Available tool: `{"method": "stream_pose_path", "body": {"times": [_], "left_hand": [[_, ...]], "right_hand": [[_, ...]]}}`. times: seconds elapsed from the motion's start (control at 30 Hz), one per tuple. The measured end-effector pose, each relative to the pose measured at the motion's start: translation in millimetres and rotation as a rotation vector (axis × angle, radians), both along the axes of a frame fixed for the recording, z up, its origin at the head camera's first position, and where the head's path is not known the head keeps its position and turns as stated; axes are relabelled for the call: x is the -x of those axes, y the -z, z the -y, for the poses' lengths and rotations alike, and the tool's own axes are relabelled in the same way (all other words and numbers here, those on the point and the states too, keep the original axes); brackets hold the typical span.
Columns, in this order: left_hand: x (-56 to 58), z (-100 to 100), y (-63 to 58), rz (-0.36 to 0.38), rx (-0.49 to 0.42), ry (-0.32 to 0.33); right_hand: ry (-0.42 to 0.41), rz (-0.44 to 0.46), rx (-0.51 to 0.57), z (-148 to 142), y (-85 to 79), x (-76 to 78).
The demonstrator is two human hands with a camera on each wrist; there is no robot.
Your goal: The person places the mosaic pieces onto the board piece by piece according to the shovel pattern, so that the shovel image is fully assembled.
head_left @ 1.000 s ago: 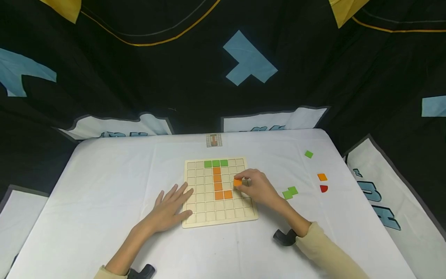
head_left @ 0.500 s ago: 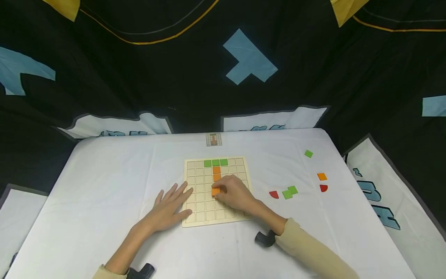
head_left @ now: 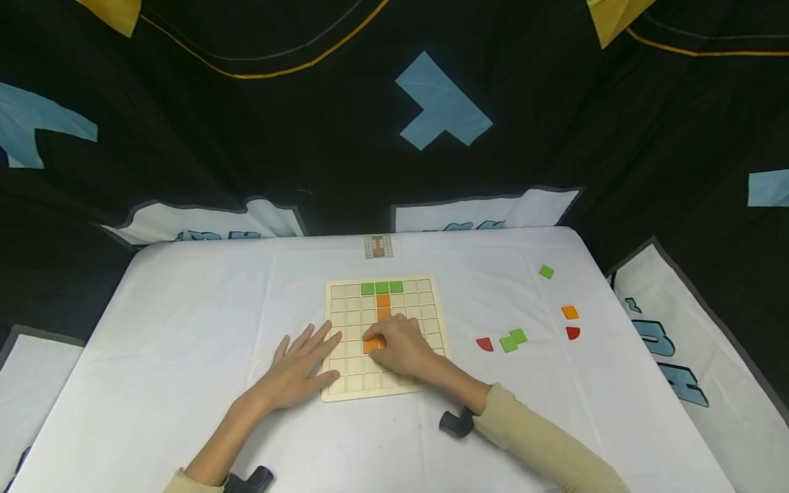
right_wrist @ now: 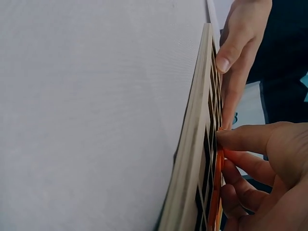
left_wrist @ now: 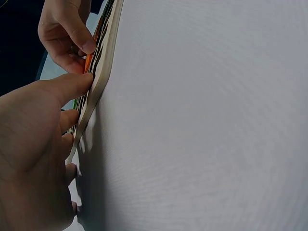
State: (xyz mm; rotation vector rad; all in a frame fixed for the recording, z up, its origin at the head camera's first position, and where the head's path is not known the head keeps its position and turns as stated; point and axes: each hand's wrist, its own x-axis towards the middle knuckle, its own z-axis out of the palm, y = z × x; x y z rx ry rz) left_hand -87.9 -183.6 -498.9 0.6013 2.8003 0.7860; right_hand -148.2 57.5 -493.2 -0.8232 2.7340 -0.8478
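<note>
A pale wooden grid board [head_left: 345, 385] lies on the white table. My left hand [head_left: 298, 373] rests on its left edge with the fingers spread and straight; the left wrist view shows the thumb on the rim. Over the board's middle, my right hand [head_left: 403, 348] pinches an orange square tile [head_left: 370, 346] between thumb and fingers, low at the grid, left of the orange column. Two orange tiles [head_left: 383, 300] of that column show above the hand, which hides the lower ones. Green square tiles [head_left: 382, 287] sit in a row at the top.
Right of the board lie a red quarter-round tile [head_left: 485, 344] and two green tiles [head_left: 509, 344]. Farther right are another green tile [head_left: 546, 272], an orange tile [head_left: 570, 312] and a second red tile [head_left: 573, 333]. A small pattern card [head_left: 378, 246] lies behind the board.
My right hand has carried the orange tile leftward and down across the board to the left of the orange column. A red tile has come into sight at right. My left hand stays put.
</note>
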Motion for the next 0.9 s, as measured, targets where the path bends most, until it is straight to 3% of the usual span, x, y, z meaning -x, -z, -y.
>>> {"method": "stream_pose_path", "body": {"times": [0.6,0.9], "left_hand": [[-0.7,0,0.7,-0.003,-0.002,-0.001],[-0.5,-1,-0.5,-0.006,0.012,-0.004]], "right_hand": [[-0.005,-0.005,-0.008,-3,-0.5,-2.5],[0.014,-0.016,0.134,-20,-1.5,2.3]]}}
